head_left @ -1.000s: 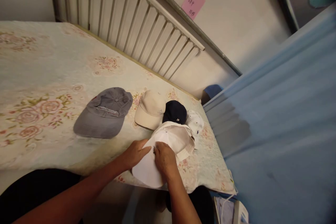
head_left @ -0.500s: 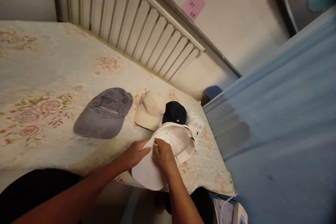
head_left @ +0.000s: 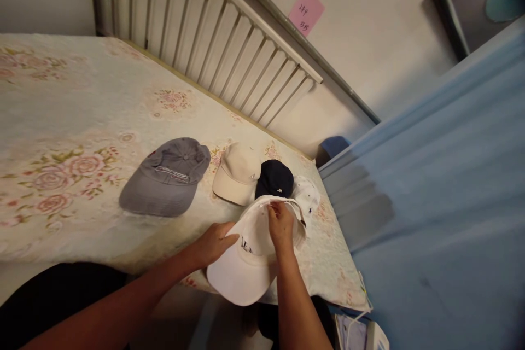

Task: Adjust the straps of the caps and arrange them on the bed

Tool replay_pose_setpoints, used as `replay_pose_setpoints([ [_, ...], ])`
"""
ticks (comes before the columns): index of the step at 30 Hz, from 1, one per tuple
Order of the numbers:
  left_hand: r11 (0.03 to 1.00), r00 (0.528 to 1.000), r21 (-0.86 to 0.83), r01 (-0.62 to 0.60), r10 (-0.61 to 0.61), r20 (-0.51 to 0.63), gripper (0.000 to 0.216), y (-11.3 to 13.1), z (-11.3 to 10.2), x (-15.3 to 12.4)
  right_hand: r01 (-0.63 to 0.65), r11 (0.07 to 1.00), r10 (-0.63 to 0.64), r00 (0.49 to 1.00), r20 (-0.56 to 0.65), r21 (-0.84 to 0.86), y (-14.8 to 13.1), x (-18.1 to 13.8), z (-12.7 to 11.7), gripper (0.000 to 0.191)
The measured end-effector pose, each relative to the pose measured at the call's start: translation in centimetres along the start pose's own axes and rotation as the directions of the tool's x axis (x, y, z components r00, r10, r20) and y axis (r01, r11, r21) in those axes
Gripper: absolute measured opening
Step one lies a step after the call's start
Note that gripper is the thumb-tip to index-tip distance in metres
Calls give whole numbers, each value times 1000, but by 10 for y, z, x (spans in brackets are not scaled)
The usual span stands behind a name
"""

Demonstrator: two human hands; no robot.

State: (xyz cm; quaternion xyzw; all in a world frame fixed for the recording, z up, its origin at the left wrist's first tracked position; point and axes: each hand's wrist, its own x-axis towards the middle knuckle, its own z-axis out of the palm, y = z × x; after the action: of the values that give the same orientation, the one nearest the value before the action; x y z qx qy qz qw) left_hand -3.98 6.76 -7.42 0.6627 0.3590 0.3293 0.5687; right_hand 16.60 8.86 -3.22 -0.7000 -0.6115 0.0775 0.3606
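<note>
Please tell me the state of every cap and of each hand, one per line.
white cap: on the bed edge, crown up, under both hands.
left hand: open, resting on the white cap.
right hand: pinching the white cap's rear rim.
grey cap: lying crown up, untouched.
beige cap: crown up, untouched.
navy cap: crown up, partly hidden.
spotted cap: partly hidden, untouched.

Left hand (head_left: 213, 243), right hand (head_left: 281, 228), fingers (head_left: 274, 210) pinched.

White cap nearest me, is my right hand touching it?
Touching. The head view shows the right hand lying on the crown of the white cap, its fingertips at the back rim, with no gap between them.
</note>
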Motion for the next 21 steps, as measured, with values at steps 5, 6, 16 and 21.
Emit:
replay_pose_setpoints([
  [5, 999, 1000, -35, 22, -23, -5, 35, 5, 2, -2, -35, 999, 36, 997, -71, 4, 10, -7, -6, 34],
  [6, 999, 1000, -35, 27, -27, -2, 34, 6, 2, -3, -35, 999, 35, 998, -58, 6, 10, -10, -6, 33],
  [16, 1000, 999, -8, 16, -15, 38, 33, 11, -4, -5, -64, 998, 63, 993, -99, -10, 6, 1, -15, 29],
  [21, 1000, 1000, -22, 2, -2, 6, 34, 9, -2, -4, -60, 998, 61, 996, -72, 11, 12, -3, -12, 30],
])
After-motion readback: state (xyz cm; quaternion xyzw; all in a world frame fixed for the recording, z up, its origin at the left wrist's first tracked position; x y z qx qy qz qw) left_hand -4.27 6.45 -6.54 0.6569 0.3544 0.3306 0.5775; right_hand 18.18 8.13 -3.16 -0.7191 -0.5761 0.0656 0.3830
